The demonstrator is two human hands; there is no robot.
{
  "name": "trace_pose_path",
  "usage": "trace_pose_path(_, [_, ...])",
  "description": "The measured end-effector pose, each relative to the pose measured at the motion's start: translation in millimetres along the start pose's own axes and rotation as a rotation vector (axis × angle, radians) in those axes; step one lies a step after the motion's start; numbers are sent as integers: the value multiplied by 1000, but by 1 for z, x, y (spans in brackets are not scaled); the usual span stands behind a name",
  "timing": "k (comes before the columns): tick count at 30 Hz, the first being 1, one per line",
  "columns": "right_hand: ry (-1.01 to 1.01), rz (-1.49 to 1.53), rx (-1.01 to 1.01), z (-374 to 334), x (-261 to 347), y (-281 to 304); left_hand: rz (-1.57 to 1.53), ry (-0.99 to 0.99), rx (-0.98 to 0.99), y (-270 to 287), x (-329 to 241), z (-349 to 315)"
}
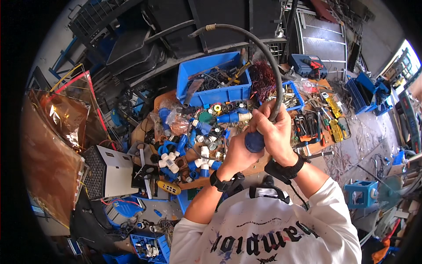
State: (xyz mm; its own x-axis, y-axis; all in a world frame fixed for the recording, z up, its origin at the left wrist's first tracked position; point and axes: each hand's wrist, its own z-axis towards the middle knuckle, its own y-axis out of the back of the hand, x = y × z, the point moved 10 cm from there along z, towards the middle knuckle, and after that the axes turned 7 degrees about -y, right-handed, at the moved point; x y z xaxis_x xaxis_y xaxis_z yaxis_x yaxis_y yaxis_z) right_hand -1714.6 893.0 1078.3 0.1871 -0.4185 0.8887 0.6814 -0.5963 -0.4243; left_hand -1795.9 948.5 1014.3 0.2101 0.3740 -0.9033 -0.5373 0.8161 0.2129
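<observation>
Both my hands are closed together above the bench around a round dark blue connector [254,142] with a thick black cable [278,66]. My left hand [239,152] wraps the connector from the left. On the other side, my right hand [279,134] grips it and the base of the cable, its fingers largely hiding the joint. From there the cable arcs up and to the left, its free end in the air with a tan band near it. Below and left of the hands lie a blue industrial connector [233,117] and white multi-way fittings [204,162].
A blue crate [211,92] of cables and tools stands at the back of the cluttered bench. To the right are a small blue tray [293,97], pliers and screwdrivers [310,125], and a red drill [314,66] on its case. A yellow multimeter-like tool [169,187] lies at the front left.
</observation>
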Motion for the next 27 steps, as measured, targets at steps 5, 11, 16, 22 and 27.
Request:
trace_pose_path(5, [-34,8,61,2,-3,-3,-147,113,208,-12,11,-3])
trace_pose_path(11, [-133,116,197,1,-11,-11,-510,307,445,-28,14,-17])
trace_pose_path(16, [-214,245,290,0,-9,-21,-856,423,578,-45,1,-30])
trace_pose_path(22, [-172,134,93,11,-7,1,-830,439,392,-40,-1,-22])
trace_pose_path(27, [-123,66,-83,14,-15,21,80,-1,-13,-2,-25,-8])
